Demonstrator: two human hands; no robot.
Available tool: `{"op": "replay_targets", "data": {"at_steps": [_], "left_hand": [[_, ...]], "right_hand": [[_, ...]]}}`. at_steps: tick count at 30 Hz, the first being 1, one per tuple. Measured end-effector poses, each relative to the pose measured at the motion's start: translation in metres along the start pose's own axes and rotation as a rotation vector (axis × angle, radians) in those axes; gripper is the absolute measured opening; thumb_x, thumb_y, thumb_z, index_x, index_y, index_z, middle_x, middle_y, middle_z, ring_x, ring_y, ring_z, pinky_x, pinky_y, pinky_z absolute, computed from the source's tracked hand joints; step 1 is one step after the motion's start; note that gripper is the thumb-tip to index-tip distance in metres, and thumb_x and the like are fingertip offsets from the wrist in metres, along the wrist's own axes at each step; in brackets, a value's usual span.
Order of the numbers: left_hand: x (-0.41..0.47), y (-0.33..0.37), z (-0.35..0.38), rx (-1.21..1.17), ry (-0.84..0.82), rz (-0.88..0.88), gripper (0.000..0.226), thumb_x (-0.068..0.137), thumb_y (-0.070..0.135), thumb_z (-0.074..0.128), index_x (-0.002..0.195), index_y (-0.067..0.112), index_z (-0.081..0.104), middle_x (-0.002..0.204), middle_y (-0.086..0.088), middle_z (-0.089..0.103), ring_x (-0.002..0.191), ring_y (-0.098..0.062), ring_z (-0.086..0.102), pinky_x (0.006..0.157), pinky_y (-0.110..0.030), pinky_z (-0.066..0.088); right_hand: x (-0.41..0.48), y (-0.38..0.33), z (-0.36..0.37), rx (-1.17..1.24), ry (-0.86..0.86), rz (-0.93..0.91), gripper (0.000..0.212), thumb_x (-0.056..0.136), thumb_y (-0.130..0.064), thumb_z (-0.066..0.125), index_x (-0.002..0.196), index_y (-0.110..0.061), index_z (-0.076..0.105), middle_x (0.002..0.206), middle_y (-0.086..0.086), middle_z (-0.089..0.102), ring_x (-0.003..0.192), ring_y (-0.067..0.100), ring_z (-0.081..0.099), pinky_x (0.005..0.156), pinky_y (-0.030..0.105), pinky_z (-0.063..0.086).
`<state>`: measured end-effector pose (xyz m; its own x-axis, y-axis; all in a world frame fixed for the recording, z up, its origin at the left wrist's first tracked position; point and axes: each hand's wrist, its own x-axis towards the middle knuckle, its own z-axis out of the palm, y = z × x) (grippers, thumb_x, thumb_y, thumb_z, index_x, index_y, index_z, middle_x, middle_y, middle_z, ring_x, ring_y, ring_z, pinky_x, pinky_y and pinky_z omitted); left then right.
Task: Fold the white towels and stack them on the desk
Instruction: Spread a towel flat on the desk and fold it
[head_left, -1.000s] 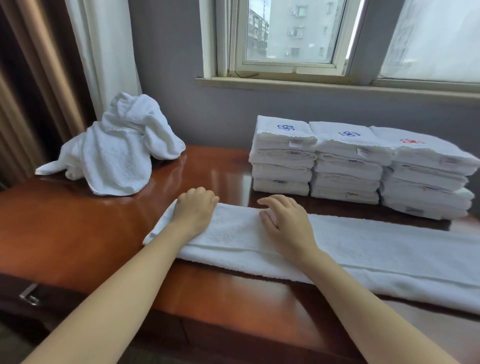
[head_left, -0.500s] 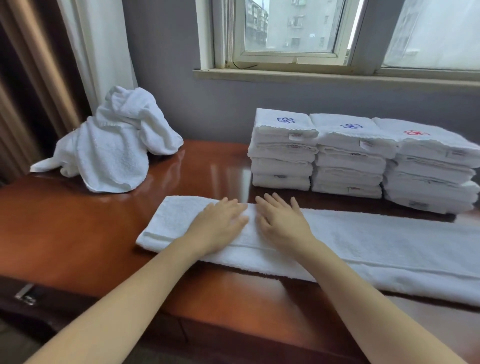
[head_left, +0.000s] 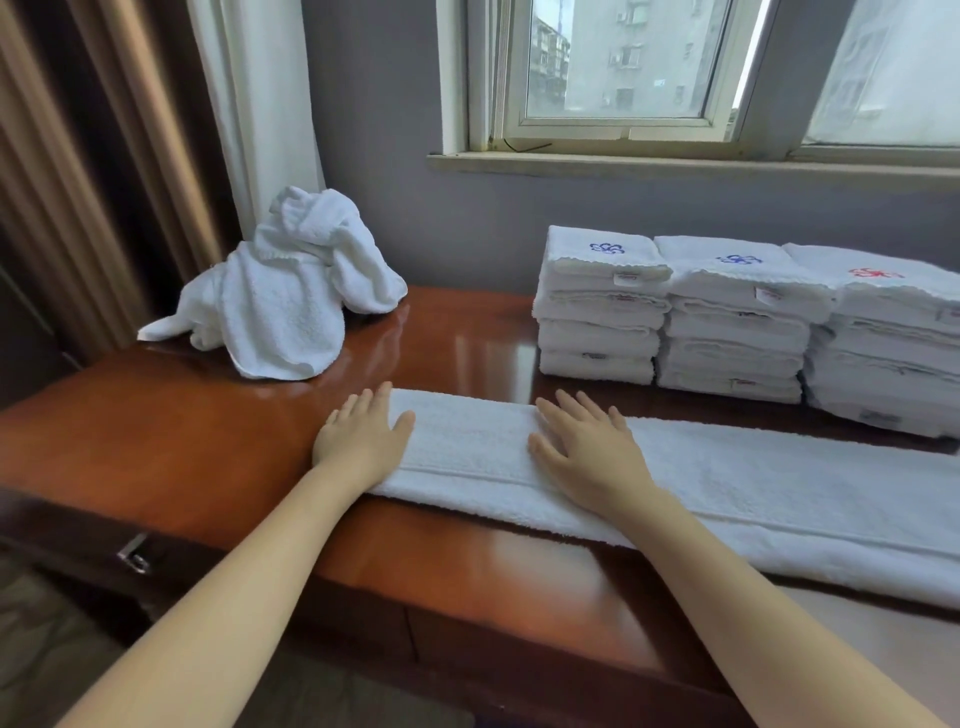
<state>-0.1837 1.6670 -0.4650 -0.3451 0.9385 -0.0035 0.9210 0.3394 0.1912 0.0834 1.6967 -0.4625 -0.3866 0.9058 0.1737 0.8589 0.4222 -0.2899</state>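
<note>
Towel (head_left: 727, 483) lies flat; left hand (head_left: 358, 439) slid to its end.

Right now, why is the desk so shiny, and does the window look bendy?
Head view: window light glares off the glossy desk in pale streaks; the wide lens leans the window frame and stretches the arms near the bottom edge; the towel and stacks look sharp, no blur.
</note>
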Motion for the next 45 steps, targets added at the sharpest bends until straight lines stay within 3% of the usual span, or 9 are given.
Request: {"op": "replay_targets", "data": {"at_steps": [7,11,16,22,26,29,35,41,45], "left_hand": [[0.0,-0.002,0.001,-0.144,0.136,-0.14,0.083,0.094,0.066,0.037,0.145,0.0,0.036,0.155,-0.014,0.034,0.149,-0.03,0.018,0.121,-0.043,0.017],[-0.007,-0.002,-0.005,-0.242,0.235,-0.077,0.057,0.093,0.059,0.049,0.12,0.01,0.056,0.123,-0.008,0.06,0.114,-0.029,0.056,0.092,-0.042,0.044],[-0.009,0.012,-0.047,-0.439,0.228,-0.021,0.046,0.084,0.052,0.067,0.109,0.018,0.048,0.104,0.004,0.06,0.091,-0.018,0.055,0.073,-0.034,0.041],[-0.022,0.095,-0.1,-0.966,-0.132,0.2,0.085,0.077,0.026,0.077,0.148,0.009,0.033,0.101,0.009,0.06,0.089,-0.002,0.061,0.064,-0.018,0.049],[-0.043,0.165,-0.09,-0.999,-0.305,0.345,0.074,0.082,0.019,0.073,0.146,0.006,0.038,0.11,-0.002,0.067,0.092,-0.003,0.068,0.075,-0.014,0.055],[-0.059,0.206,-0.073,-1.039,-0.364,0.393,0.067,0.084,0.021,0.072,0.143,0.011,0.042,0.126,-0.008,0.063,0.113,-0.019,0.063,0.103,-0.036,0.049],[-0.069,0.252,-0.041,-1.048,-0.556,0.438,0.043,0.099,0.015,0.043,0.14,0.026,0.04,0.115,-0.006,0.072,0.083,-0.016,0.065,0.07,-0.028,0.055],[-0.065,0.228,-0.005,-0.615,-0.121,0.559,0.046,0.1,0.017,0.041,0.146,0.024,0.047,0.142,0.008,0.055,0.134,-0.01,0.045,0.105,-0.02,0.031],[-0.065,0.214,0.02,0.065,0.055,0.601,0.053,0.103,0.039,0.026,0.155,0.031,0.024,0.163,0.003,0.023,0.152,-0.017,0.008,0.12,-0.049,-0.005]], "right_hand": [[-0.002,-0.003,0.0,-0.034,-0.161,-0.094,0.062,0.097,-0.062,0.023,0.155,-0.038,0.017,0.165,-0.006,0.007,0.151,0.009,0.0,0.122,0.041,-0.004],[-0.003,-0.001,0.003,-0.03,-0.128,-0.092,0.064,0.096,-0.063,0.023,0.155,-0.039,0.019,0.165,-0.007,0.01,0.151,0.008,0.002,0.122,0.041,-0.003],[-0.005,-0.003,0.003,0.053,-0.047,-0.1,0.061,0.095,-0.061,0.032,0.151,-0.038,0.03,0.162,-0.008,0.022,0.15,0.008,0.01,0.123,0.038,0.002],[-0.01,0.002,-0.035,1.023,-0.13,0.096,0.057,0.098,-0.056,0.043,0.141,-0.019,0.05,0.142,-0.002,0.056,0.127,0.008,0.053,0.103,0.018,0.037],[-0.02,0.022,-0.079,1.433,-0.214,0.077,0.065,0.092,-0.068,0.038,0.134,-0.024,0.059,0.125,0.004,0.068,0.114,0.02,0.065,0.093,0.041,0.052],[-0.031,0.05,-0.104,1.47,-0.22,0.081,0.07,0.091,-0.071,0.041,0.128,-0.017,0.065,0.119,0.01,0.068,0.108,0.025,0.066,0.084,0.04,0.055],[-0.056,0.105,-0.105,1.399,-0.074,0.3,0.034,0.095,-0.032,0.058,0.113,-0.006,0.068,0.101,0.014,0.068,0.096,0.03,0.065,0.085,0.04,0.048],[-0.065,0.114,-0.088,1.006,0.078,0.563,0.056,0.09,-0.011,0.057,0.142,-0.021,0.039,0.106,-0.001,0.059,0.086,0.018,0.066,0.048,0.023,0.051],[-0.065,0.115,-0.08,0.716,0.053,0.521,0.062,0.094,-0.019,0.047,0.151,-0.025,0.023,0.096,-0.005,0.054,0.075,0.014,0.06,0.052,0.024,0.044]]}}
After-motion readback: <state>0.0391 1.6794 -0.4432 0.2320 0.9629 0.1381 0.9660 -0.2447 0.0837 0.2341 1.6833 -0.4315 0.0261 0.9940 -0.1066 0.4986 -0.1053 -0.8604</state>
